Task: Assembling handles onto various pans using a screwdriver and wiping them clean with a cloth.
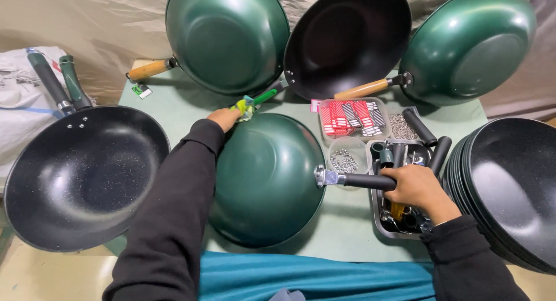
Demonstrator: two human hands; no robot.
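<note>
Your right hand (418,188) fingers wrap the black handle (365,181) of the green wok (265,179); your left hand (225,118) fingers pinch a green tool (255,101).

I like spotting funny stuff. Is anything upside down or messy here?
Yes. The green wok in the middle lies bottom up on the table. The right hand grips its black handle, and the left hand holds a green tool at its far rim. Nothing looks spilled or broken.
</note>
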